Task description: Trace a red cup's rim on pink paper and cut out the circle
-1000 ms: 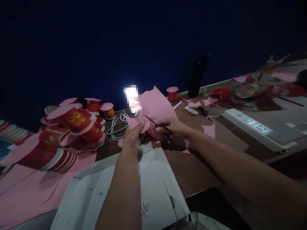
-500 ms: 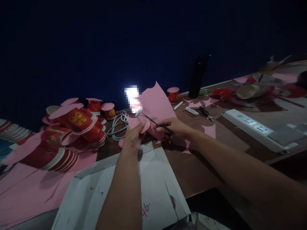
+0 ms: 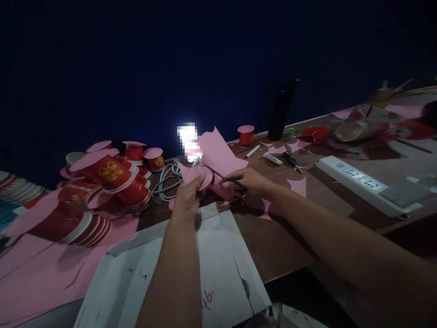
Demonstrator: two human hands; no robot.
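A sheet of pink paper [image 3: 218, 148] is pinched in my left hand [image 3: 189, 196], thumb on top, around a rounded part of the sheet. My right hand [image 3: 248, 183] grips dark-handled scissors [image 3: 217, 173], their blades pointing left along the curved edge beside my left thumb. The sheet's far part stands up behind the blades, its outer edge scalloped by curved cuts. Both hands are just above the far end of a white cardboard box lid [image 3: 221, 255]. The fingers under the paper are hidden.
Red paper cups [image 3: 107, 171] with pink discs lie heaped at left on pink sheets [image 3: 30, 273]. A pale cable [image 3: 164, 184] and a lit phone screen [image 3: 189, 142] are behind my left hand. Rightward are pink scraps [image 3: 298, 187], a marker [image 3: 272, 159], a black bottle [image 3: 282, 109] and a power strip [image 3: 355, 182].
The upright part of the pink sheet has dropped lower and tipped over. Both hands stay in nearly the same place, still holding the paper and the scissors.
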